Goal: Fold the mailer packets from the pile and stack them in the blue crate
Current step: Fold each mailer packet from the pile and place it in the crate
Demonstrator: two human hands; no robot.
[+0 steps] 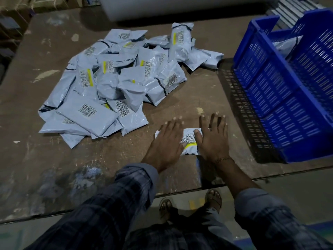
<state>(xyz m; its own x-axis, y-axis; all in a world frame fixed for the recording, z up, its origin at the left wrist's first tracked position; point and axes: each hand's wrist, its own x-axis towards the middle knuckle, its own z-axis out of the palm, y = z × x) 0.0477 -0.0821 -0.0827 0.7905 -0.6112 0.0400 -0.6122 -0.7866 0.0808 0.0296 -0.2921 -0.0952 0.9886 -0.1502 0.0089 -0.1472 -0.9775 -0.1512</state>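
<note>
A pile of grey mailer packets with barcode labels lies on the brown table, left of centre. One grey packet lies flat near the table's front edge, mostly hidden under my hands. My left hand presses on its left part with straight fingers. My right hand presses flat on its right part, thumb across the label. The blue crate stands at the right, tilted toward me, with a grey packet inside near its far end.
The worn brown table ends just in front of me; my feet in sandals show below its edge. A large white roll lies across the far side. Grey stacked items sit behind the crate.
</note>
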